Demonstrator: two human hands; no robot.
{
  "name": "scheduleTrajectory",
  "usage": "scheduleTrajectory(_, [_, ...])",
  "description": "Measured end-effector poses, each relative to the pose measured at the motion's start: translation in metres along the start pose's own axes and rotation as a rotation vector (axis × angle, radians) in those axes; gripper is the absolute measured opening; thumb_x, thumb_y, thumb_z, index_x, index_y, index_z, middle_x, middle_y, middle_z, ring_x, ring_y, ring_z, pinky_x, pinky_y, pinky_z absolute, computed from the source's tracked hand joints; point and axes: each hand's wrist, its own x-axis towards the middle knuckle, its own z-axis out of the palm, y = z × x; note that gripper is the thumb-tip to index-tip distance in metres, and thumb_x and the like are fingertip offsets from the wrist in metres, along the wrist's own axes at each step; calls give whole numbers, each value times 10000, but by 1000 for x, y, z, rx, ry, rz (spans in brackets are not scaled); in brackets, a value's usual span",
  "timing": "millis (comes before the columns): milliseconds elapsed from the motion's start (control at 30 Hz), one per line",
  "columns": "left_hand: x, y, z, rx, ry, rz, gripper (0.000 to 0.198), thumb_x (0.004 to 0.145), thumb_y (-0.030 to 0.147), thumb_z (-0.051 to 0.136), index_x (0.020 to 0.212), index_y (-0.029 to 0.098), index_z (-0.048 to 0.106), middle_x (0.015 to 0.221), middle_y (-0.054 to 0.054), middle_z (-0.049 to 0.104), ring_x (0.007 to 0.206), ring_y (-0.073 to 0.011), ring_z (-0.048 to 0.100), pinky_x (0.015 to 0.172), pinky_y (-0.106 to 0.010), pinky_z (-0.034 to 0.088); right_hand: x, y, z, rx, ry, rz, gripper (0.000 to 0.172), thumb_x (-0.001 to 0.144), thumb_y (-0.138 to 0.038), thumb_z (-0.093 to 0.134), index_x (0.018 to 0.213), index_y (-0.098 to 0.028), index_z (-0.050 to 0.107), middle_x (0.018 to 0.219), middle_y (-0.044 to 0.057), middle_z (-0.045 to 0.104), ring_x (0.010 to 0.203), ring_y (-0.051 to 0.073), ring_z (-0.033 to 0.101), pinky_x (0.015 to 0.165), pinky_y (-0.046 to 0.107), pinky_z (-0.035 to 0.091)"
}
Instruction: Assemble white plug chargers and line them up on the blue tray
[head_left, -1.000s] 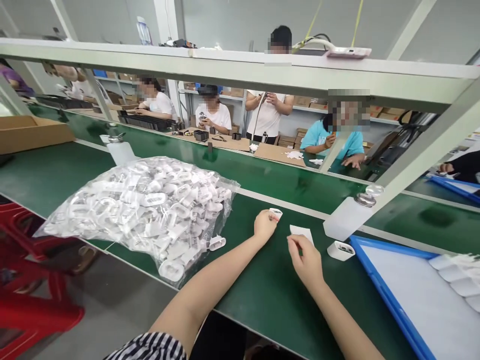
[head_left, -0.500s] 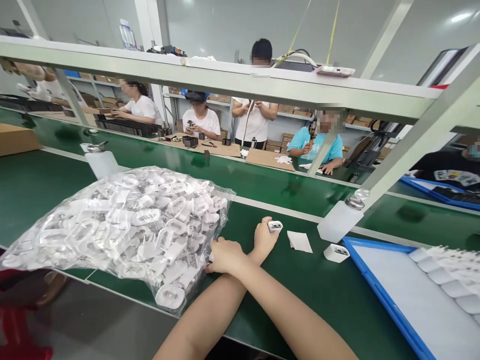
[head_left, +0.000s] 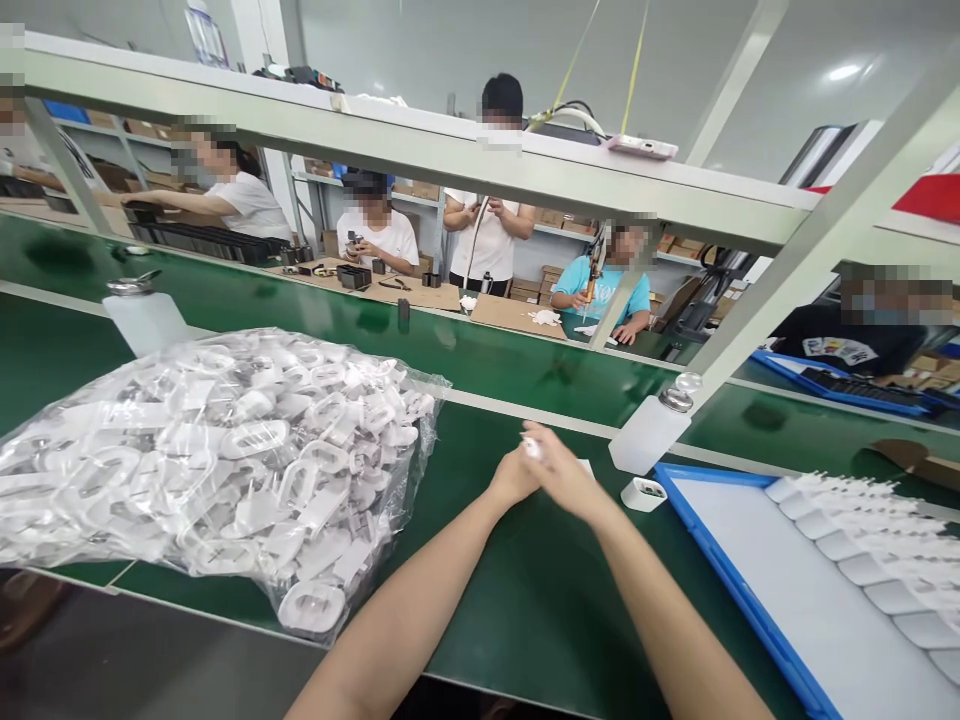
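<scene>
Over the green table, my left hand (head_left: 515,476) and my right hand (head_left: 564,472) meet. The right lies in front, its fingers closed around a small white plastic part (head_left: 532,447), blurred by motion. My left fingers are curled, and the white oval housing they held half a second ago is now hidden behind my right hand. To the left lies a large clear bag (head_left: 247,460) full of white plastic parts. A similar white housing (head_left: 643,494) stands right of my hands. A white paper piece (head_left: 587,467) shows partly behind my right hand.
A blue-rimmed tray (head_left: 739,580) at right holds rows of white parts (head_left: 862,550). White pump bottles stand at left (head_left: 146,318) and right (head_left: 651,432). A metal shelf beam (head_left: 420,150) and slanted post cross above. Several co-workers sit or stand beyond.
My right hand has left the bag's edge and moved right and up to my left hand, carrying a small white part. My arms no longer cross. The view has shifted slightly right.
</scene>
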Motion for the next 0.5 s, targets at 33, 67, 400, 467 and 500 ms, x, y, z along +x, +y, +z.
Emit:
scheduleTrajectory(33, [-1,0,1,-3,-62,37,379,509,124,564,881,169,506,797,-15,564,735,-149,518,675,-247,394,-4,17,-10,90,31,41,305,677,-293,354,933,-171,466,1093,85,386,1024,206,348,802,343,326])
scheduleTrajectory(67, [-2,0,2,-5,-123,67,404,497,125,574,892,165,499,805,-15,565,727,-142,520,673,-244,397,-8,34,-17,167,83,86,295,663,-326,379,887,-178,498,1084,80,391,1016,207,358,791,334,340])
scheduleTrajectory(400, [-4,0,5,84,-204,151,393,503,220,593,881,141,517,815,-30,566,722,-124,510,679,-244,397,-29,74,-8,382,356,288,212,562,-295,525,745,-197,566,819,23,572,764,174,508,721,320,382])
scheduleTrajectory(467, [-3,-1,6,83,-204,151,398,505,215,592,890,148,516,808,-24,568,724,-122,510,681,-241,395,-28,71,-7,373,328,287,203,569,-282,519,747,-200,569,826,17,575,768,168,507,725,313,379])
scheduleTrajectory(500, [-2,-1,6,80,-204,151,405,504,217,594,895,152,514,805,-22,569,724,-121,510,680,-239,395,-28,70,-7,373,321,286,196,572,-278,516,744,-200,569,831,15,574,773,166,506,729,309,377])
